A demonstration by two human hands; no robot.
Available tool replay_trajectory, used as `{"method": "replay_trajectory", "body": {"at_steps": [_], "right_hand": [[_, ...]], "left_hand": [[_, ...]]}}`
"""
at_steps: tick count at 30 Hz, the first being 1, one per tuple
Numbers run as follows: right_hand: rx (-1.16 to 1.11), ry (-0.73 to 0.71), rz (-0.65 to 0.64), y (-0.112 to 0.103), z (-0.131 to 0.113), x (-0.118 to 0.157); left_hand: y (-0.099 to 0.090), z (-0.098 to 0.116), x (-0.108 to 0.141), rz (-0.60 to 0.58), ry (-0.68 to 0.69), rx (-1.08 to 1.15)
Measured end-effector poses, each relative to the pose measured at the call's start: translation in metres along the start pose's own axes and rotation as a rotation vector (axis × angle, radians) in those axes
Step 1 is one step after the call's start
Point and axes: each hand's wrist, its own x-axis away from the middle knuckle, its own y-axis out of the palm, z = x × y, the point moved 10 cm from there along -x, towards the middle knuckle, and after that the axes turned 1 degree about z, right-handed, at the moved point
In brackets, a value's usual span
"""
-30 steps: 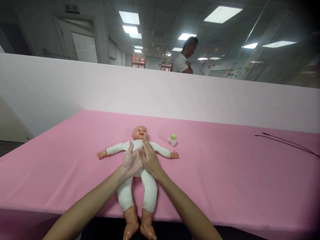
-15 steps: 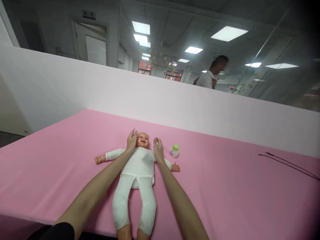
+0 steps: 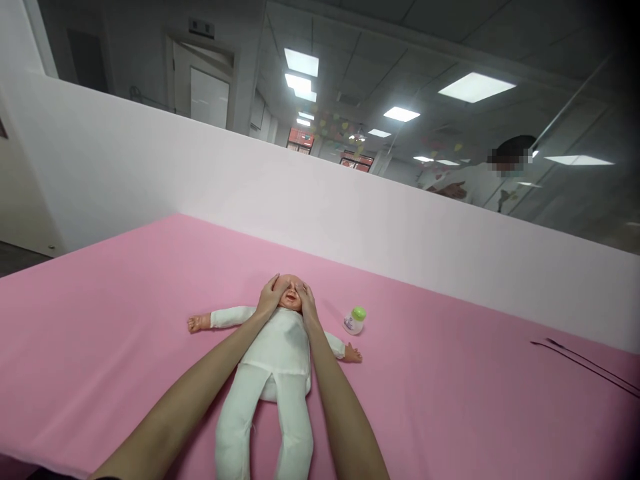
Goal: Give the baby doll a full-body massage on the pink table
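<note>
A baby doll (image 3: pixel 276 343) in white cloth clothing lies on its back on the pink-covered table (image 3: pixel 440 387), arms stretched out to both sides. My left hand (image 3: pixel 271 297) cups the left side of its head, the thumb reaching across near the eye. On the opposite side my right hand (image 3: pixel 307 304) presses against the head the same way. Between the two hands the doll's mouth and forehead show, while its eyes are mostly covered by my thumbs. Close to the doll's arm on the right stands a small clear bottle (image 3: pixel 353 324) with a green cap.
Two thin dark cords (image 3: pixel 585 369) lie at the table's right edge. A low white wall (image 3: pixel 350 210) borders the table's far side, with glass above it. In the glass a person in white (image 3: pixel 475 188) shows at the right.
My right hand has moved left onto the doll's head, and both thumbs now lie over its face. Beyond the wall, the person has shifted right. The whole view has tilted slightly.
</note>
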Motion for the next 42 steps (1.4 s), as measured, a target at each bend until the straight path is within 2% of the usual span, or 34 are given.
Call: {"method": "replay_trajectory", "body": {"at_steps": [9,16,20,26,33,42], "right_hand": [[-0.042,0.049,0.086,-0.011,0.010,0.001],[0.011,-0.012,0.028,-0.007,0.003,0.004],[-0.028,0.040,0.053,-0.012,0.014,-0.002],[-0.052,0.036,0.099,-0.017,0.023,-0.005],[-0.070,0.026,0.020,-0.008,0.012,0.000],[0.070,-0.036,0.112,-0.019,0.014,0.000]], "left_hand": [[-0.007,0.006,0.001,0.051,0.003,0.050],[-0.003,0.008,0.004,0.046,0.005,0.053],[-0.003,0.004,0.002,0.061,-0.014,0.066],[-0.006,0.008,0.003,0.058,0.013,0.082],[-0.005,0.005,0.004,0.063,-0.016,0.095],[-0.008,0.013,0.010,0.065,0.021,0.081]]}}
